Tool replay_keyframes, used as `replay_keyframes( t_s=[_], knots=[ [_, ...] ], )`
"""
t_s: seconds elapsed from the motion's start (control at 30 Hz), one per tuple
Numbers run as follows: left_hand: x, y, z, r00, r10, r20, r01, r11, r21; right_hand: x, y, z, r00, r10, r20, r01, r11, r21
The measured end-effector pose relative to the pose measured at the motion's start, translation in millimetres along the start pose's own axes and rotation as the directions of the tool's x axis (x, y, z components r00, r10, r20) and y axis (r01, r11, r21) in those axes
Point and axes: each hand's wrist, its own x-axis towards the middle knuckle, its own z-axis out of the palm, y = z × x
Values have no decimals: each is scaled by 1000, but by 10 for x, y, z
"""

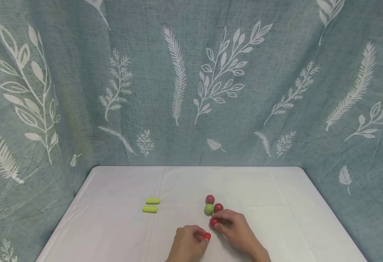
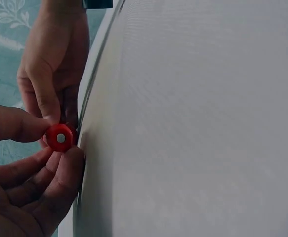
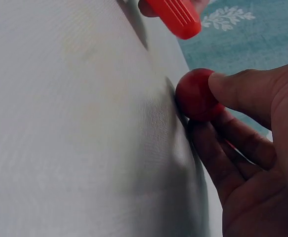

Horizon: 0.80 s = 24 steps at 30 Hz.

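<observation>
My left hand pinches a short red rod between thumb and fingertips. The rod has ridged sides in the right wrist view, and the left wrist view shows a pale round dot in the middle of its end. Just right of it, my right hand holds a glossy red ball by thumb and fingers, low over the white table. Rod and ball are apart. Beyond the right hand sit a green ball and two more red balls, one at the back and one at the right.
Two yellow-green rods, a far one and a near one, lie side by side on the left half of the white-covered table. A blue-green curtain with white leaf patterns hangs behind and at both sides.
</observation>
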Motion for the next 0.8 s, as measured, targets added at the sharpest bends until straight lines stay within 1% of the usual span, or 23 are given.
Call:
replay_keyframes(
  t_s=[0.1, 0.17, 0.37, 0.47, 0.57, 0.67, 0.8],
  knots=[
    [17, 22, 31, 1000, -6, -8, 6, 1000, 18, 9, 7, 1, 1000, 5, 5, -5, 1000, 5],
    [34, 34, 52, 1000, -27, -6, 27, 999, 27, 13, 8, 0, 1000, 9, 6, -9, 1000, 11],
    [108, 95, 97, 993, -116, -9, 116, 992, 53, 19, 11, 18, 1000, 16, -1, -16, 1000, 25],
    [140, 143, 115, 986, -168, -6, 168, 984, 61, 20, 11, 28, 1000, 20, -4, -20, 999, 26],
    [168, 186, 136, 979, -203, 0, 202, 977, 62, 18, 6, 31, 1000, 24, -1, -24, 999, 33],
    [180, 203, 155, 981, -193, -7, 193, 979, 65, 15, -1, 33, 999, 33, 6, -33, 999, 37],
    [181, 198, 173, 988, -150, -34, 152, 986, 71, 12, -7, 34, 999, 49, 13, -50, 998, 40]
  ],
)
